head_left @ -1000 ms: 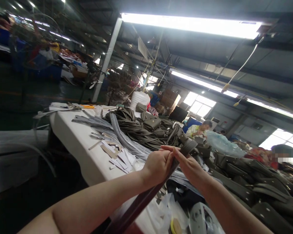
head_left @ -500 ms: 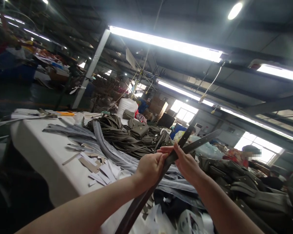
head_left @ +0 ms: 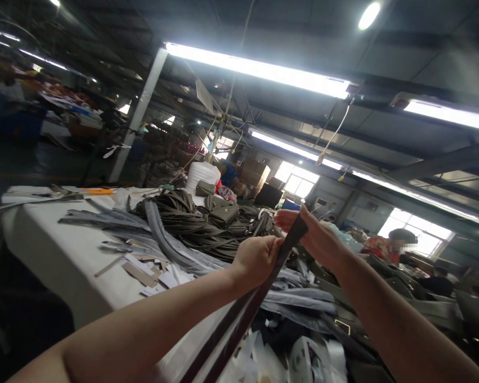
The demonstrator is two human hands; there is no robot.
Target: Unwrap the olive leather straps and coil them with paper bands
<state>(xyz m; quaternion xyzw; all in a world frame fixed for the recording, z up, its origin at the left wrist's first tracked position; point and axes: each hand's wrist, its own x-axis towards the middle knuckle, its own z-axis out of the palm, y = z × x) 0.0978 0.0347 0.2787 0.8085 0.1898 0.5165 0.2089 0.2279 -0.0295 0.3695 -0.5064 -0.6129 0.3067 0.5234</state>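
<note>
Two long dark straps (head_left: pixel 259 298) run diagonally up from the bottom edge, lying nearly together at their upper ends. My left hand (head_left: pixel 257 259) is closed around them below the tips, thumb on top. Higher up, my right hand (head_left: pixel 323 239) has the upper ends between its thumb and its stretched fingers, which pass behind them. Beyond my hands, a heap of dark olive straps (head_left: pixel 175 215) lies on the white-covered table (head_left: pixel 43 229), with a small olive pouch (head_left: pixel 223 214) on it. Grey wrapped strips (head_left: pixel 163 229) lie in front of the heap.
Paper and card scraps (head_left: pixel 143 271) litter the table. An orange-handled tool (head_left: pixel 98 191) lies at its far left. Below my hands are white plastic pieces (head_left: pixel 311 356). Dark olive bags (head_left: pixel 435 308) are piled at right, with a person (head_left: pixel 383 247) beyond. A pole (head_left: pixel 139 114) rises behind.
The two strap tips were spread apart and now lie together. My right hand has moved up along them to their ends. The view has shifted slightly right.
</note>
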